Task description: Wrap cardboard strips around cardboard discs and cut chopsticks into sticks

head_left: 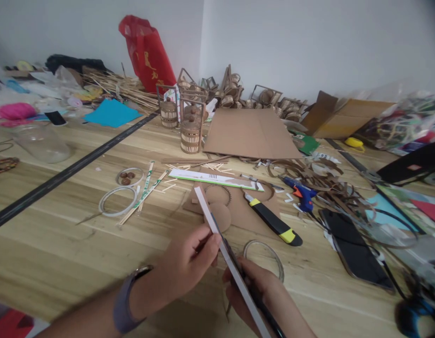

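My left hand (189, 260) pinches a long pale cardboard strip (224, 253) near its middle, and the strip runs from the lower right up toward the cardboard pieces (238, 206). My right hand (259, 295) is closed around scissors (238, 267), whose dark blades lie along the strip. A watch (133, 286) sits on my left wrist. A wire ring (264, 258) lies on the wooden table (62, 244) just beyond my right hand.
A black and yellow utility knife (275, 220), a blue glue gun (301, 195), a phone (354, 244), a ruler (213, 178), sticks and rings (118, 201) lie ahead. Woven lanterns (191, 129), a cardboard sheet (250, 134), a red bag (148, 51) and clutter line the back.
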`<state>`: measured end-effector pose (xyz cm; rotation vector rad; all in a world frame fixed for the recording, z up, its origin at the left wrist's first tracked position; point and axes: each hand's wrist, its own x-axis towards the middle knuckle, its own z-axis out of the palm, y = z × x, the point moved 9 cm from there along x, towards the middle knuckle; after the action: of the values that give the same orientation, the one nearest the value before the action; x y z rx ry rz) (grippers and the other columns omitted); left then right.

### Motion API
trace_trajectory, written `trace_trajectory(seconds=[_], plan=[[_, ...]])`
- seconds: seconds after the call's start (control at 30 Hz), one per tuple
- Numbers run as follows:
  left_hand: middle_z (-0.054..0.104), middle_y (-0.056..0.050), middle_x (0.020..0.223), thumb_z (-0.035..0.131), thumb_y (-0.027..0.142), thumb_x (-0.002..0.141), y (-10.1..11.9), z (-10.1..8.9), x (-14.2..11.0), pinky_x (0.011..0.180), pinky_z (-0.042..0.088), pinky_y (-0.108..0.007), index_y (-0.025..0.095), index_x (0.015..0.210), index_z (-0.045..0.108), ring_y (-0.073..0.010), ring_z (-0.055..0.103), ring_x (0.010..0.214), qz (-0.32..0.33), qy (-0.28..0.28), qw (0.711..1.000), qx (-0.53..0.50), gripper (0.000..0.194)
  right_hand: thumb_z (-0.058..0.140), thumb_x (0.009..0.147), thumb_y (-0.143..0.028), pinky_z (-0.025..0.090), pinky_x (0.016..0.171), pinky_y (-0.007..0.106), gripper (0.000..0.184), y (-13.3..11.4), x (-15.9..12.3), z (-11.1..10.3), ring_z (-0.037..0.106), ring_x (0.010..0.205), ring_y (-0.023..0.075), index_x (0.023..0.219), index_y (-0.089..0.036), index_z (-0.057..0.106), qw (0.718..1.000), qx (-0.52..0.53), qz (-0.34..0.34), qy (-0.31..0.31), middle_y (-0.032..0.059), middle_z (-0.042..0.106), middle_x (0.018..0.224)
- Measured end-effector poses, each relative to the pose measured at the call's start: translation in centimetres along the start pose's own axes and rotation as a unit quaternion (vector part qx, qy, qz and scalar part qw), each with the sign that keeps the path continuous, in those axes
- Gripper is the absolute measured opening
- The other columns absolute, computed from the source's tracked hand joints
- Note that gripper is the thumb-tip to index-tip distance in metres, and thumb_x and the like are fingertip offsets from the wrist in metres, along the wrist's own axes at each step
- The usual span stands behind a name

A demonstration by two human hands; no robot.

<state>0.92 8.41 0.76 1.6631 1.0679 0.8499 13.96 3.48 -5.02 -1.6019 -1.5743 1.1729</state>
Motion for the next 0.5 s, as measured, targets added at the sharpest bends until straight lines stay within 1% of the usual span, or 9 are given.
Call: trace_trajectory(seconds=[0.13,0.27,0.4,0.5], plan=[[0.049,0.003,0.059,0.038,0.041,0.098,0.0,0.4,-0.2,0.052,0.033,-0.024,0.021,0.068,0.047,-0.0130,0.047,0.055,0.010,-0.010,0.999,0.034,0.038,0.055,0.066,-0.009,0.038,0.041,0.017,0.017,-1.5,0.0,-0.6,0.053,0.043,0.0101,0.074,-0.020,0.064,0.998,-0.057,-0.037,0.012,-0.0058,0.059,0.054],[0.049,0.003,0.059,0.036,0.040,0.099,0.3,0.4,-0.3,0.054,0.033,-0.025,0.021,0.067,0.047,-0.0130,0.048,0.055,0.027,-0.003,0.998,0.064,0.039,0.054,0.067,-0.008,0.041,0.043,0.017,0.017,-2.6,-0.2,-1.1,0.057,0.045,0.0116,0.070,-0.021,0.065,0.993,-0.095,-0.052,0.039,-0.0049,0.062,0.054],[0.048,0.004,0.058,0.035,0.040,0.100,0.4,0.5,-0.4,0.054,0.033,-0.025,0.021,0.067,0.046,-0.0127,0.048,0.055,0.036,-0.004,0.997,0.061,0.040,0.053,0.071,-0.009,0.040,0.043,0.015,0.018,-2.9,-0.4,-1.5,0.056,0.043,0.0100,0.068,-0.019,0.068,0.986,-0.139,-0.069,0.063,-0.0045,0.061,0.052],[0.047,0.004,0.058,0.036,0.040,0.100,0.4,0.6,-0.5,0.054,0.033,-0.024,0.021,0.067,0.046,-0.0124,0.048,0.056,0.037,-0.004,0.998,0.045,0.039,0.053,0.071,-0.009,0.039,0.043,0.014,0.018,-3.0,-0.6,-1.5,0.055,0.043,0.0089,0.067,-0.019,0.069,0.975,-0.186,-0.096,0.076,-0.0048,0.060,0.051]])
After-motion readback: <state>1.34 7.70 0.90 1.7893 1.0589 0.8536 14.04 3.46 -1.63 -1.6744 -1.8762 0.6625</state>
